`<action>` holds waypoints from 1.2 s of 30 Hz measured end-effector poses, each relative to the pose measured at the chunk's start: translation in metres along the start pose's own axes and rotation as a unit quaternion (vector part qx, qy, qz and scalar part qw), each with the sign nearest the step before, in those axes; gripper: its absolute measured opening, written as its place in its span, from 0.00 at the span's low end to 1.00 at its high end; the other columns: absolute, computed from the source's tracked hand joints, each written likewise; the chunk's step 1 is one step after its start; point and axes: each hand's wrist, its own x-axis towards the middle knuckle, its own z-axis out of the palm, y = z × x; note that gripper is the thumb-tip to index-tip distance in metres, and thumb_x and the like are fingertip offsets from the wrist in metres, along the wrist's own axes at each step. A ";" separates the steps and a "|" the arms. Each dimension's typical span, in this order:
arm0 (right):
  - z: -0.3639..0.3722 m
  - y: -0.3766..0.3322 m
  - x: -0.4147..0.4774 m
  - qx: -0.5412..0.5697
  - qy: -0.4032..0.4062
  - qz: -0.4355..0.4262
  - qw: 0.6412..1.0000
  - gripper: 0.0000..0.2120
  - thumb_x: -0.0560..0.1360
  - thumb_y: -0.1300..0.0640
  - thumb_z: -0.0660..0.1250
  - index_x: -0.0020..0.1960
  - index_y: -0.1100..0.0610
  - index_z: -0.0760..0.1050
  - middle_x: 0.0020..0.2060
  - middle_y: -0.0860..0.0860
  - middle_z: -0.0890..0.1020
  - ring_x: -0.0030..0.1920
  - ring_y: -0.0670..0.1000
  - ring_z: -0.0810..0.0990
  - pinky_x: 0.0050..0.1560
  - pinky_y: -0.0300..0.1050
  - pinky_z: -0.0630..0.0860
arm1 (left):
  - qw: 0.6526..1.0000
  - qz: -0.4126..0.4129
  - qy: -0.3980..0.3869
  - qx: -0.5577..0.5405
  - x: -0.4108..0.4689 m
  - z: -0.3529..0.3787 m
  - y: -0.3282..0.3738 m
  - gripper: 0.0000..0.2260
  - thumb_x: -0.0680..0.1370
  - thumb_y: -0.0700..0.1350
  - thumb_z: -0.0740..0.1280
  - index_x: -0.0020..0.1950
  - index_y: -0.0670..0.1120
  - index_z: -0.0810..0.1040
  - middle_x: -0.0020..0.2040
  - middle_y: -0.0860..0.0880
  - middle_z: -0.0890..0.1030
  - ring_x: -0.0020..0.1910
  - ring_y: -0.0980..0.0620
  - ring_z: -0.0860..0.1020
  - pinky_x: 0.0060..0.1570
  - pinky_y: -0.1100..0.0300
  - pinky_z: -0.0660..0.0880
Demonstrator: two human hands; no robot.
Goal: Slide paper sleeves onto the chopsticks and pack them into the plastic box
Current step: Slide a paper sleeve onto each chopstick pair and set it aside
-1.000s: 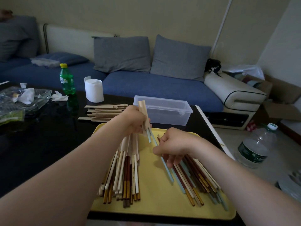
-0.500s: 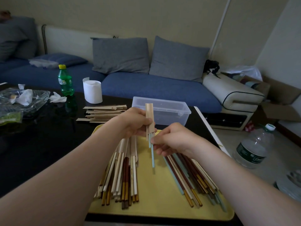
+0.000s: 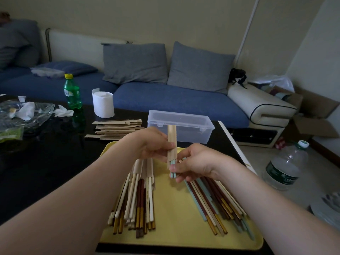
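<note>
My left hand [image 3: 152, 144] pinches a tan paper sleeve [image 3: 172, 142] and holds it upright above the yellow tray [image 3: 171, 205]. A pair of light blue chopsticks [image 3: 173, 168] is pushed up into the sleeve, with only short ends showing below it. My right hand [image 3: 195, 162] pinches those lower ends. Sleeved chopsticks [image 3: 138, 196] lie in a pile on the tray's left, bare chopsticks [image 3: 215, 201] on its right. The clear plastic box [image 3: 181, 126] stands just behind the tray. Empty sleeves [image 3: 117, 128] are stacked to the box's left.
On the black table [image 3: 46, 153] stand a green bottle [image 3: 72, 93], a paper roll [image 3: 102, 103] and a clear dish with tissues [image 3: 24, 115]. A blue sofa [image 3: 165, 100] runs behind. A large water bottle [image 3: 285, 166] stands on the floor to the right.
The blue chopsticks have slid much farther up into the sleeve. My right hand rose from the bare pile to meet the sleeve's lower end, and the sleeve now stands upright.
</note>
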 end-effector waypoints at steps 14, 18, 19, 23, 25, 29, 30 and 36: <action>0.010 -0.005 0.014 -0.167 -0.011 0.108 0.980 0.11 0.85 0.58 0.69 0.58 0.67 0.81 0.43 0.59 0.90 0.45 0.58 0.91 0.35 0.42 0.82 | 0.977 0.008 0.188 0.099 0.015 -0.019 -0.011 0.09 0.83 0.44 0.67 0.56 0.38 0.81 0.40 0.44 0.86 0.31 0.51 0.84 0.28 0.60 0.79; 0.018 -0.019 0.023 -0.270 -0.019 0.165 0.949 0.13 0.82 0.56 0.74 0.60 0.64 0.77 0.43 0.54 0.90 0.37 0.51 0.87 0.31 0.37 0.76 | 0.895 0.022 0.359 0.265 0.025 -0.039 -0.024 0.06 0.81 0.44 0.69 0.55 0.42 0.78 0.47 0.45 0.82 0.45 0.46 0.82 0.47 0.50 0.82; 0.019 -0.024 0.023 -0.293 -0.009 0.169 0.941 0.13 0.82 0.56 0.74 0.60 0.62 0.77 0.45 0.55 0.90 0.37 0.50 0.85 0.31 0.36 0.75 | 0.881 0.016 0.367 0.299 0.025 -0.042 -0.027 0.07 0.81 0.43 0.69 0.57 0.44 0.76 0.49 0.45 0.81 0.48 0.46 0.81 0.49 0.49 0.82; 0.030 -0.037 0.033 -0.390 0.076 0.124 0.909 0.08 0.80 0.55 0.74 0.53 0.60 0.82 0.36 0.55 0.89 0.34 0.50 0.89 0.37 0.39 0.84 | 0.831 0.012 0.340 0.441 0.034 -0.059 -0.041 0.22 0.79 0.43 0.73 0.71 0.44 0.73 0.67 0.42 0.75 0.68 0.41 0.73 0.66 0.43 0.75; 0.034 -0.038 0.040 -0.419 0.138 0.070 0.894 0.06 0.80 0.55 0.72 0.51 0.58 0.80 0.37 0.54 0.87 0.37 0.52 0.89 0.46 0.47 0.88 | 0.821 0.003 0.323 0.471 0.040 -0.065 -0.046 0.25 0.78 0.42 0.73 0.74 0.45 0.70 0.72 0.41 0.71 0.73 0.39 0.69 0.70 0.39 0.70; 0.043 -0.038 0.056 -0.443 0.189 -0.009 0.876 0.10 0.81 0.51 0.73 0.54 0.52 0.72 0.45 0.51 0.77 0.49 0.54 0.83 0.53 0.52 0.84 | 0.816 0.002 0.294 0.497 0.049 -0.072 -0.049 0.29 0.78 0.40 0.73 0.77 0.46 0.67 0.75 0.42 0.70 0.75 0.39 0.68 0.72 0.36 0.67; 0.044 -0.037 0.060 -0.441 0.197 -0.022 0.875 0.11 0.81 0.51 0.73 0.54 0.51 0.71 0.44 0.50 0.76 0.49 0.54 0.82 0.52 0.51 0.84 | 0.815 0.000 0.289 0.502 0.052 -0.073 -0.049 0.29 0.78 0.40 0.73 0.77 0.46 0.68 0.74 0.42 0.71 0.75 0.39 0.69 0.72 0.36 0.67; 0.051 -0.035 0.080 -0.450 0.226 -0.086 0.860 0.10 0.82 0.52 0.72 0.52 0.50 0.70 0.42 0.50 0.74 0.45 0.53 0.79 0.42 0.49 0.77 | 0.790 0.014 0.304 0.532 0.067 -0.078 -0.051 0.21 0.78 0.42 0.75 0.69 0.48 0.76 0.69 0.43 0.72 0.67 0.41 0.75 0.68 0.42 0.74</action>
